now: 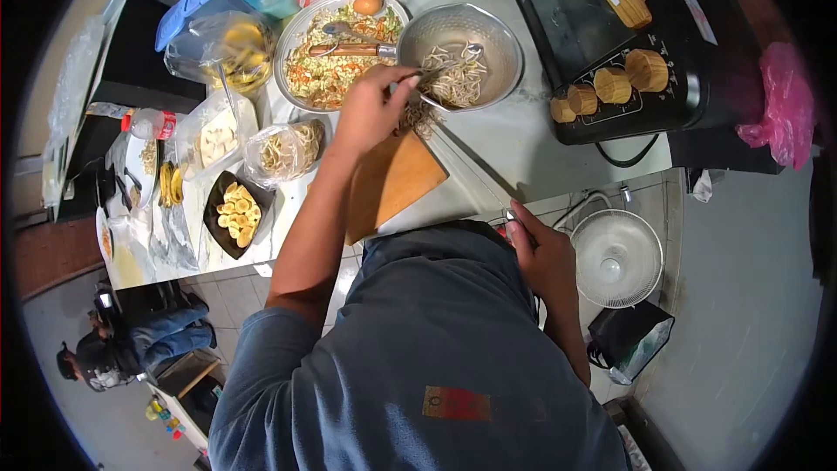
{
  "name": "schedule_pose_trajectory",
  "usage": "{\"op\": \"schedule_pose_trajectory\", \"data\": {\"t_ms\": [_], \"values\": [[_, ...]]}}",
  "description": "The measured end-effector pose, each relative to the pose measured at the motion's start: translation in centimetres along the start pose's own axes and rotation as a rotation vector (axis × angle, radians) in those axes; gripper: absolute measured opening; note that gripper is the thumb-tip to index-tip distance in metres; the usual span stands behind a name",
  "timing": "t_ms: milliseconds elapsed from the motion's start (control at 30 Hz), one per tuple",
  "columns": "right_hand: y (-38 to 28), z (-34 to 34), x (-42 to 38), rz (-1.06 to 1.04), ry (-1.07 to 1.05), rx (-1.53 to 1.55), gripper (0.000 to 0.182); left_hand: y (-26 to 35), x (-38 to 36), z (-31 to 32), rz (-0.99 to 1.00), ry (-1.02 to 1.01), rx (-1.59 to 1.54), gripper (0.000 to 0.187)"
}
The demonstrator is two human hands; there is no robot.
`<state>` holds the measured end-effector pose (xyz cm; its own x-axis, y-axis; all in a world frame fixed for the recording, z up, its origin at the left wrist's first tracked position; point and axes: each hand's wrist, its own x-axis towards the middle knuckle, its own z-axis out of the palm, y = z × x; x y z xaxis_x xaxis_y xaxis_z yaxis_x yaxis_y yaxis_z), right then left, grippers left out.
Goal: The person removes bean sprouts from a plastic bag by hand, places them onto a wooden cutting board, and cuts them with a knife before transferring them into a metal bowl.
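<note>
My left hand (375, 113) is closed, its fingertips pinching bean sprouts at the near left rim of a metal strainer bowl (506, 44). More bean sprouts (462, 85) lie inside that bowl. Below the fingers, a small heap of sprout pieces (420, 119) rests at the far end of a wooden cutting board (397, 183). My right hand (542, 253) grips the handle of a long knife (475, 162) near the counter's front edge. The blade slants up and left, its tip close to the heap.
A big plate (281, 70) of chopped vegetables carries an egg (368, 4). Bagged sprouts (286, 153), a dark bowl of banana slices (237, 214) and a plastic tub (214, 135) stand left. At right are a black oven (628, 78) and, lower, a fan (619, 257). A person (131, 344) sits far left.
</note>
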<state>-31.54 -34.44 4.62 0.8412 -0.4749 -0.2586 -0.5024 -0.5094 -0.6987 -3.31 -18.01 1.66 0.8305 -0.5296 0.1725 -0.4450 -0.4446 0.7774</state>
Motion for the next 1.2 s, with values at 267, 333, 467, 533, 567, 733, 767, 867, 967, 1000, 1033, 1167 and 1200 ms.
{"op": "schedule_pose_trajectory", "data": {"t_ms": [267,333,467,533,567,733,767,867,967,1000,1033,1167,1200], "values": [[-1.3,0.4,3.7,-0.043,-0.209,0.0,0.034,-3.8,-8.9,-6.4,-0.321,0.059,-0.052,0.023],[-2.0,0.5,4.6,-0.078,-0.25,-0.049,0.035,-2.4,-11.0,-7.1,-0.456,0.013,-0.039,0.024],[-2.1,1.6,6.1,-0.228,-0.26,-0.045,0.034,-2.6,-14.7,-6.3,-0.417,0.051,-0.043,0.022],[-2.5,1.9,6.6,-0.264,-0.263,-0.041,0.033,-2.9,-15.7,-6.4,-0.479,0.013,0.152,0.023],[-3.1,1.9,6.8,-0.224,-0.283,-0.077,0.033,-3.9,-16.2,-6.1,-0.462,0.028,0.162,0.025],[-3.7,2.2,7.3,-0.241,-0.306,-0.097,0.032,-4.6,-15.7,-5.8,-0.382,0.092,0.323,0.022],[-3.8,2.1,7.3,-0.239,-0.304,-0.102,0.033,-4.5,-15.5,-5.8,-0.387,0.064,0.366,0.02],[-3.7,2.0,7.2,-0.234,-0.292,-0.116,0.033,-4.6,-15.1,-5.6,-0.385,0.057,0.412,0.016],[-3.5,1.8,7.0,-0.212,-0.284,-0.111,0.034,-5.2,-15.2,-5.3,-0.39,0.077,0.391,0.015],[-3.5,1.7,7.0,-0.196,-0.286,-0.1,0.034,-5.1,-15.3,-5.3,-0.384,0.078,0.395,0.015],[-3.4,1.7,7.0,-0.199,-0.279,-0.094,0.034,-5.0,-15.4,-5.4,-0.385,0.065,0.38,0.015],[-2.7,1.5,6.9,-0.195,-0.279,-0.079,0.034,-3.9,-15.1,-5.8,-0.375,0.088,0.307,0.014],[-2.7,1.4,7.0,-0.186,-0.285,-0.078,0.034,-3.5,-14.9,-5.8,-0.375,0.12,0.265,0.014]]}}
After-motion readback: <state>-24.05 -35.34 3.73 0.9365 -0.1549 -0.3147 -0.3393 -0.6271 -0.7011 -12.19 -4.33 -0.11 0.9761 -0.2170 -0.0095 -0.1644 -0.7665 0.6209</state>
